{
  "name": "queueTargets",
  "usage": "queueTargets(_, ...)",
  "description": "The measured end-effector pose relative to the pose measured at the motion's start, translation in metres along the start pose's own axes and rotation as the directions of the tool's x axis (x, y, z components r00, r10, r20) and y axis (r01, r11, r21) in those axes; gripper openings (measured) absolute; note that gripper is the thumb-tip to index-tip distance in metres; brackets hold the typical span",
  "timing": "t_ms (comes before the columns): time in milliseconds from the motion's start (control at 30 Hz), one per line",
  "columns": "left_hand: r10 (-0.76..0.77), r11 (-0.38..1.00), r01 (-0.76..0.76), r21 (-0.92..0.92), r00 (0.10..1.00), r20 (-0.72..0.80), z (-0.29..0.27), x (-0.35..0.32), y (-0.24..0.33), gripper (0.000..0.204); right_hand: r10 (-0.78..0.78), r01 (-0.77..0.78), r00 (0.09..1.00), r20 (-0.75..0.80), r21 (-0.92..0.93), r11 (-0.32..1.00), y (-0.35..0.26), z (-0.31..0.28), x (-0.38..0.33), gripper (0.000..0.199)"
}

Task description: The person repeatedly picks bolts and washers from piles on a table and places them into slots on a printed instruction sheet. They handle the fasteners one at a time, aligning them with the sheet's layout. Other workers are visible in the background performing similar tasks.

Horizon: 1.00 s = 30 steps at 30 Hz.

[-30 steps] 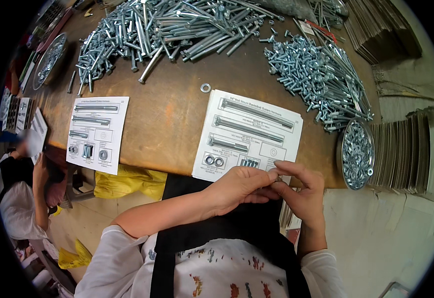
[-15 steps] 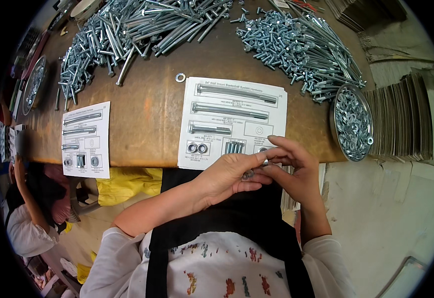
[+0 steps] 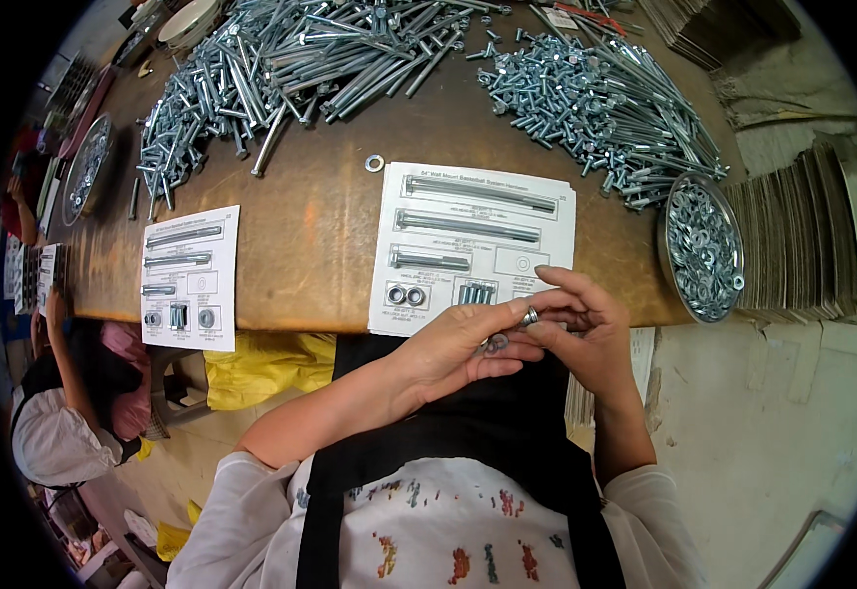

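A short stack of shiny metal rings [image 3: 530,316] now shows plainly at the fingertips; a second ago the fingers covered nearly all of it, and half a second ago it looked like one bright band. The left hand [image 3: 463,344] has a narrow grip: its thumb presses the rings from nine o'clock, while toward eight o'clock its fingers hold more grey metal pieces [image 3: 494,344], too hidden to count. The right hand [image 3: 585,329] meets the rings from three o'clock, its thumb and a bent finger pinched on them, the forefinger raised clear. This suggests that the small parts are being handled together, in front of the apron [image 3: 487,422] rather than on the counter [image 3: 301,245].

Around the hands, little differs except the camera's aim. The printed sheets [image 3: 467,245] lie at eleven o'clock; a loose washer [image 3: 367,165] rests just beside their upper left corner, as before. The metal dish [image 3: 735,231] of washers stands at two o'clock, the short bolts [image 3: 585,108] just past twelve, the long bolts [image 3: 360,59] far off at eleven.
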<state>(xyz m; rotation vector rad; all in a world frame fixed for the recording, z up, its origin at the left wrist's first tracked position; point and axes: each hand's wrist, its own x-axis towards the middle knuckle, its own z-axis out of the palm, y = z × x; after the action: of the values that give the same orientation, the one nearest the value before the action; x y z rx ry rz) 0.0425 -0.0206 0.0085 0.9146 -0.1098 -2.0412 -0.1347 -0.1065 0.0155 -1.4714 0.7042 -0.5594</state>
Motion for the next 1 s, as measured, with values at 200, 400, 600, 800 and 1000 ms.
queueTargets(200,0.007,1.000,-0.007,0.015,0.999,0.034,0.001,-0.003,0.002,0.046,-0.009,0.014,0.999,-0.054,0.089,0.996,0.003,0.003,-0.001,0.055)
queueTargets(400,0.010,1.000,-0.010,-0.003,1.000,0.022,0.002,-0.002,0.003,0.042,-0.037,0.044,0.997,-0.061,0.112,0.993,0.005,0.003,0.000,0.057)
queueTargets(600,0.022,1.000,-0.022,-0.007,0.999,0.036,0.002,-0.002,0.003,0.041,-0.046,0.054,0.997,-0.062,0.132,0.990,0.004,0.003,0.000,0.057)
queueTargets(800,0.016,1.000,-0.015,-0.012,0.999,0.042,-0.001,-0.005,0.002,0.044,0.042,-0.022,0.994,-0.098,0.198,0.980,0.005,0.004,0.006,0.053)
queueTargets(1000,-0.044,0.998,0.044,-0.049,0.999,0.012,-0.014,-0.005,-0.009,0.050,-0.353,0.231,0.935,-0.027,-0.710,0.665,0.017,0.014,0.050,0.036)
